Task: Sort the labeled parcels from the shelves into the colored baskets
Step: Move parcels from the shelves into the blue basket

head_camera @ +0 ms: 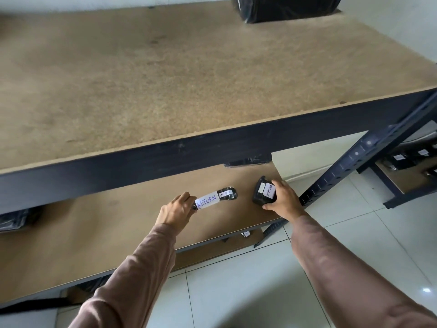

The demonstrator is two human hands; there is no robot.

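Note:
Two small black-wrapped parcels with white RETURN labels are at the middle shelf [132,228]. My left hand [176,209] grips the near end of the long thin parcel [214,198], whose far end points right. My right hand [282,197] closes around the chunky rounded parcel [261,191] near the shelf's right front corner. Whether either parcel rests on the board or is lifted I cannot tell. No colored basket is in view.
The wide top shelf [189,74] juts out above, with a big black-wrapped package [283,8] at its back. More black parcels lie under it [248,160], at far left [14,220] and on a lower shelf [246,233]. A dark metal upright [350,162] stands right; beyond it, another rack [409,162].

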